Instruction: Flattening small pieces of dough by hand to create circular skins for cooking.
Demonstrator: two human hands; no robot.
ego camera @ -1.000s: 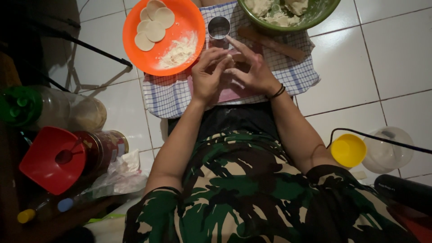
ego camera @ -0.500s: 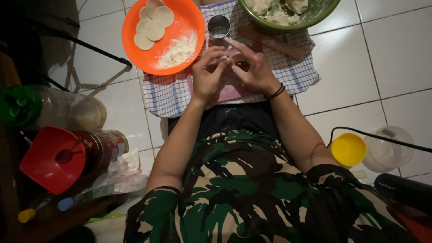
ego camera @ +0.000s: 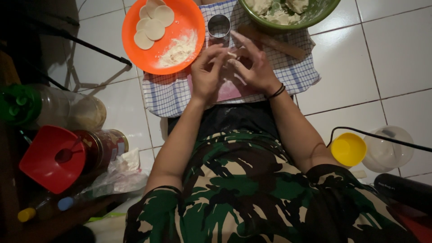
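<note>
Head view, person seated on a white tiled floor [ego camera: 396,54], grey grout lines, room dim at the left edge; blue-and-white checked cloth [ego camera: 166,96] spread on the floor as the work surface, with a pink board [ego camera: 227,90] lying on it under the hands; left hand [ego camera: 208,72] and right hand [ego camera: 254,67] meet above the board, fingers curled in, both pinching a small piece of pale dough [ego camera: 231,57] between the fingertips; dough is held in the air just above the board, between the two hands; black band on the right wrist; metal ring cutter [ego camera: 219,26] upright on the cloth just beyond the fingers; orange plate [ego camera: 191,18] to the left of it, partly on cloth, holding cut dough rounds [ego camera: 154,20] and a heap of flour [ego camera: 180,47]; green bowl [ego camera: 288,26] of dough at the top right; wooden rolling pin [ego camera: 274,42] lying tilted beside the bowl; left side: clear jar with green lid [ego camera: 20,103], red funnel [ego camera: 49,159] on a jar; right side: yellow lid [ego camera: 347,149], clear lid [ego camera: 387,148], black cable [ego camera: 382,137] across them.
</note>
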